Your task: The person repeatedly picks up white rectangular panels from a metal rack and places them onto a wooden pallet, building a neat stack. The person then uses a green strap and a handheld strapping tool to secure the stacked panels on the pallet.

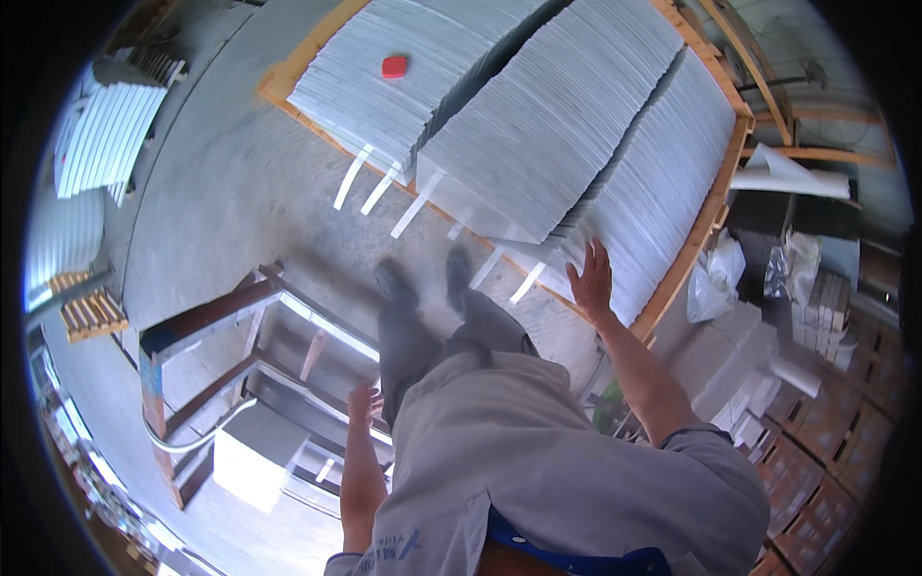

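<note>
The floor [221,192] of grey concrete filled the middle and the ten o'clock part of the view. Stacks of grey slabs [567,125] stood on edge in a wooden frame [706,226] from twelve to two o'clock, with white strips poking out beneath them. A steel stand [206,331] sat at eight o'clock, a white block [254,461] under it at seven. White boxes [735,355] were piled at four o'clock. A small red object [395,66] lay on the slabs at eleven o'clock. The right hand [591,281] was spread flat, fingers released, touching the nearest slab's edge just right of centre. The left hand [363,401] hung at six o'clock beside the stand, loosely curled, grasping nothing.
</note>
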The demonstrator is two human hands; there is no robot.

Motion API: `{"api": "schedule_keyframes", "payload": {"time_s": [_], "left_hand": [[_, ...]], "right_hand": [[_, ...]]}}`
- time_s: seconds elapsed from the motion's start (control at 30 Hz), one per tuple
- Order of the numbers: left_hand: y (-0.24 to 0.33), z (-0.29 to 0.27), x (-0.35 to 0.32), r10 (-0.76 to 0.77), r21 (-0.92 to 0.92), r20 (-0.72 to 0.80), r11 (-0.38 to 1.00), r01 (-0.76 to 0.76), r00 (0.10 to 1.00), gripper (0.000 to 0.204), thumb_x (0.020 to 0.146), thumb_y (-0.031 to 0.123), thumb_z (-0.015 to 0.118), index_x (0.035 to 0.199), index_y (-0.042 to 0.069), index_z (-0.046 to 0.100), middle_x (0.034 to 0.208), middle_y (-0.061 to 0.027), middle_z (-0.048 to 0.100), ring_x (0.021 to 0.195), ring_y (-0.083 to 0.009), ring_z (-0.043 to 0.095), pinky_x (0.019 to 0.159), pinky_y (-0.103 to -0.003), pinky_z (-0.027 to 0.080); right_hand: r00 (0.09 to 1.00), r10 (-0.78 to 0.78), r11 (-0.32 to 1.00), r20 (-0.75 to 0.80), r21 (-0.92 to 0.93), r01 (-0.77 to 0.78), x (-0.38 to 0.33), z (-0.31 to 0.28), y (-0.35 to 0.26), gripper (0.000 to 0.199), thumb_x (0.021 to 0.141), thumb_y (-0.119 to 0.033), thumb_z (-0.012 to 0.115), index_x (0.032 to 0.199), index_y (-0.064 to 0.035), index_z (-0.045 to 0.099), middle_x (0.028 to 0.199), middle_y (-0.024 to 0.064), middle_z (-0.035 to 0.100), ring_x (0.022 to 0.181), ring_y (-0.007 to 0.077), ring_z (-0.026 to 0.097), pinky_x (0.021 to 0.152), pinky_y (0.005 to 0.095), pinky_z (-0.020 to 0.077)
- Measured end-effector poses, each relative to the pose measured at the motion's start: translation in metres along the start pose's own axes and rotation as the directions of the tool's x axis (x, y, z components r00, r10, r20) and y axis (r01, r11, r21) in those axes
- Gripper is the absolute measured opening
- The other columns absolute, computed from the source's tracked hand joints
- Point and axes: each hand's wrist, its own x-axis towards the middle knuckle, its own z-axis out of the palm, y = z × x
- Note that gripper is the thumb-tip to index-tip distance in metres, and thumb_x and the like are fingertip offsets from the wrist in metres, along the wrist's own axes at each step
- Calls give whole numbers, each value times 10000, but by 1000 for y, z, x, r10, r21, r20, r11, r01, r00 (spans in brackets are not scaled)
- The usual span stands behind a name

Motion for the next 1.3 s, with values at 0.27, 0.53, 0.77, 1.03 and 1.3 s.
{"api": "schedule_keyframes", "payload": {"time_s": [0.27,0.53,0.77,1.03,1.3], "left_hand": [[-49,29,-22,90,-115,-7,989,-91,996,461,876,306,479,1199,-23,448,1040,-183,585,759,-270,632,604,-357,518],[-126,41,-39,223,-305,-32,926,-221,974,435,860,325,495,1108,-31,518,997,-170,609,758,-246,629,603,-327,514],[-284,39,-72,36,-315,-40,948,-47,999,380,862,313,476,1083,4,489,953,-165,610,679,-252,634,539,-343,509],[-355,51,-96,9,-408,-85,912,-43,996,438,872,290,444,1171,-28,415,1022,-196,587,739,-267,636,585,-360,510],[-357,97,-111,87,-601,-103,788,-131,991,430,856,287,497,1153,-22,456,1026,-199,596,757,-269,642,597,-349,520]], "right_hand": [[993,-116,988,-24,-101,113,-14,9,9,642,788,-308,620,1261,63,394,1364,189,324,1248,347,335,974,443,337],[967,-249,960,-51,-146,240,-21,27,29,725,783,-413,608,1250,98,395,1354,233,322,1244,364,335,932,458,368],[951,-219,953,220,-162,257,-19,14,37,903,740,-522,614,1318,101,310,1416,252,208,1302,378,241,1045,410,294],[930,-135,957,341,-200,212,-10,8,28,937,697,-502,658,1323,98,303,1419,245,211,1312,368,235,1037,393,318],[916,-110,945,386,-246,217,-7,1,19,936,674,-493,670,1302,113,331,1401,248,259,1291,366,289,1017,391,347]]}}
